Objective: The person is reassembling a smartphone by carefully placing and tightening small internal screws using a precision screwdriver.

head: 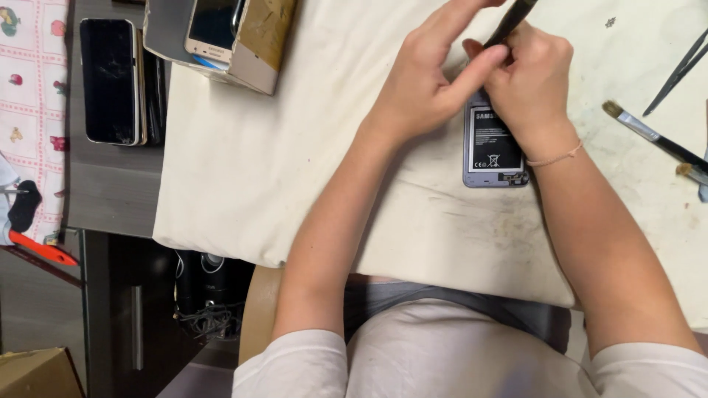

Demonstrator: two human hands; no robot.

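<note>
Right fingers: curled tight around a dark tool, right hand over the phone's top end.
Left fingers: bent, left hand thumb pressing the tool, apparently steadying it.
Phone: back open, battery showing, lying on cream cloth.
Nearby: paintbrush to the right.

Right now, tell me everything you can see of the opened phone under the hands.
The opened phone lies flat on the cream cloth, back side up with its rear cover off. A dark battery with a printed label fills most of its grey-lilac frame, and a small dark port area shows at the near bottom edge. Its far end is hidden under the left hand and right hand, which meet above it; the right hand grips a black tool. The right wrist lies over its right edge.
</note>
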